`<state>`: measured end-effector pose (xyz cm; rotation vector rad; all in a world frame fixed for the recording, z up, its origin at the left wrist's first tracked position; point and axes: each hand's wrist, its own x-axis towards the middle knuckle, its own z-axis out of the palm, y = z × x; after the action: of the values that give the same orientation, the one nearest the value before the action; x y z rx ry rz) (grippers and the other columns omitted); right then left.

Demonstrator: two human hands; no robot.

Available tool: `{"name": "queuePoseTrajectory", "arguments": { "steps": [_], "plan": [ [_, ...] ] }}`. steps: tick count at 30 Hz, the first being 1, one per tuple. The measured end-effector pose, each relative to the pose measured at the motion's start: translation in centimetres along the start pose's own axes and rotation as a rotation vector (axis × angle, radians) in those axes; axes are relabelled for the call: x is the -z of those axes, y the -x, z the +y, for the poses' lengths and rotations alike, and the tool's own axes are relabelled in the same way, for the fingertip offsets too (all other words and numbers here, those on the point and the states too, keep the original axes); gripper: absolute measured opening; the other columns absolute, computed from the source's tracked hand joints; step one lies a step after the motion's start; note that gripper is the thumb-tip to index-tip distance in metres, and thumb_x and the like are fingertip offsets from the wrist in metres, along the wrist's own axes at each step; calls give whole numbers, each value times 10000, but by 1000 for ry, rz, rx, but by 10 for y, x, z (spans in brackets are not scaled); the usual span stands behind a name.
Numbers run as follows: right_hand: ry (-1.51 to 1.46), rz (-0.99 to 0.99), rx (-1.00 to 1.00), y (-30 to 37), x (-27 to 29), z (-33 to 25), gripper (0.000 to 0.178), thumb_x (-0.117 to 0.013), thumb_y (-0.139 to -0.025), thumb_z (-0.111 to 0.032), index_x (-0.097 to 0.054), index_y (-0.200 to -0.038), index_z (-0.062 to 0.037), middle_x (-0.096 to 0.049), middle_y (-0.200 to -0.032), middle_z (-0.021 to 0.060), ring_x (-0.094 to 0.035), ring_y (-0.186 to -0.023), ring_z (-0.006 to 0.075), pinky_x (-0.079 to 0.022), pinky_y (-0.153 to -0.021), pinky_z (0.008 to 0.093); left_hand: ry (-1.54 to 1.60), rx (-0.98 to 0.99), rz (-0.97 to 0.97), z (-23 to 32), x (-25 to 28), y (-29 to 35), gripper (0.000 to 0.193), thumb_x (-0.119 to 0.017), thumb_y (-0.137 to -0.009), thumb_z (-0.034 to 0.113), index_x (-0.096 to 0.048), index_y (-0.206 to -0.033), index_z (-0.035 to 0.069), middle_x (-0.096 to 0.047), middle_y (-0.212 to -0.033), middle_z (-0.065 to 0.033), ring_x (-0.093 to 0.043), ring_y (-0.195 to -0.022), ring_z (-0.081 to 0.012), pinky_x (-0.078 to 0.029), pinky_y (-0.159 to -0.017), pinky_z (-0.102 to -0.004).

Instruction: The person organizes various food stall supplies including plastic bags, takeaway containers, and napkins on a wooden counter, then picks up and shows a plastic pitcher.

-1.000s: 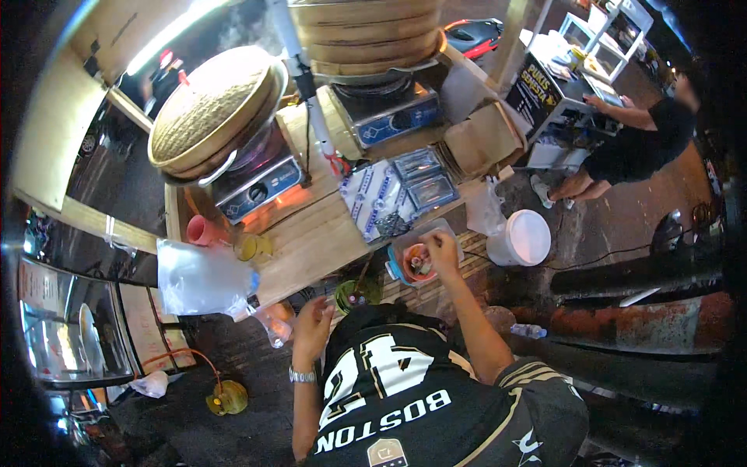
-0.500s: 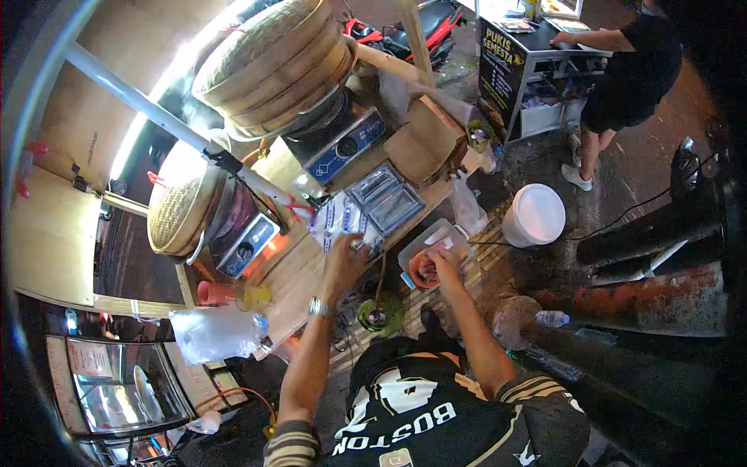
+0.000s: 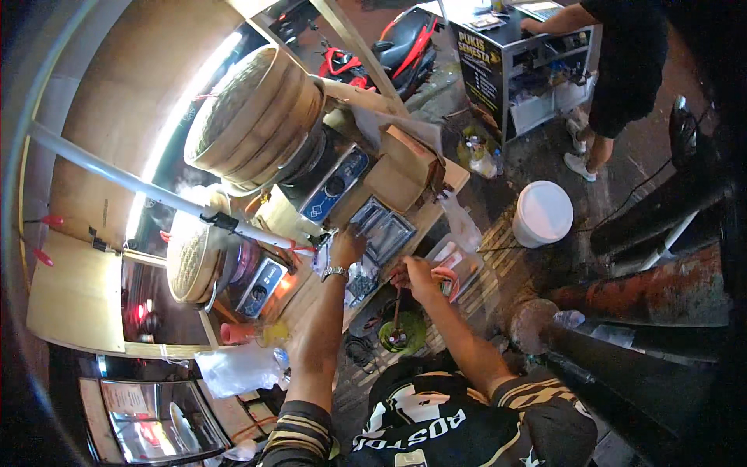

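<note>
Left hand [image 3: 346, 247] has moved up from surface [image 3: 311, 292] edge, now grasping clear wrapped packet [image 3: 325, 251]; right hand [image 3: 420, 279] still clenched on spoon [image 3: 397, 307] over green bowl [image 3: 403, 333].

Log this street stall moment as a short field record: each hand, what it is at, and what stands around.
left hand: reached out over the counter, at the clear plastic packs; wristwatch on the wrist
right hand: beside a clear container with red contents; grip not clear
counter: wooden, crowded
steamers: stacked bamboo steamer baskets on a cooker; a second lidded one nearer the left
below hands: green bowl with a utensil in it
ground: white bucket with lid
other person: standing at a small cart, upper right
</note>
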<state>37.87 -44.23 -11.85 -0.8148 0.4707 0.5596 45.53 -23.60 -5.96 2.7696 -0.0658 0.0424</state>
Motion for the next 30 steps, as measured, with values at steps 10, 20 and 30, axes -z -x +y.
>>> {"name": "queuePoseTrajectory", "arguments": {
  "steps": [10, 20, 30],
  "plan": [
    [63, 67, 106, -51, -11, -2, 261, -701, -872, -317, -609, -925, -79, -632, -696, 55, -589, -493, 179, -465, -434, 314, -74, -13, -79, 3, 2, -27, 414, -639, -879, 347, -664, -1154, 39, -641, -1218, -215, -596, -1144, -397, -469, -989, -451],
    [-94, 95, 152, -93, -25, 28, 277, -742, -863, -198, -597, -1083, -112, -664, -952, 66, -665, -730, 211, -562, -554, 371, 48, 80, -55, 3, 15, 2, 338, -588, -892, 199, -639, -1177, 25, -602, -1261, -245, -570, -1170, -414, -460, -1006, -450],
    [-318, -213, 68, -23, -64, 1, 279, -694, -897, -117, -586, -1153, -149, -651, -1081, 45, -667, -907, 257, -595, -748, 435, 824, 402, 461, 12, 26, 116, 284, -557, -989, 238, -630, -1168, 30, -654, -1113, -102, -645, -932, -195, -543, -833, -352]
  ]
}}
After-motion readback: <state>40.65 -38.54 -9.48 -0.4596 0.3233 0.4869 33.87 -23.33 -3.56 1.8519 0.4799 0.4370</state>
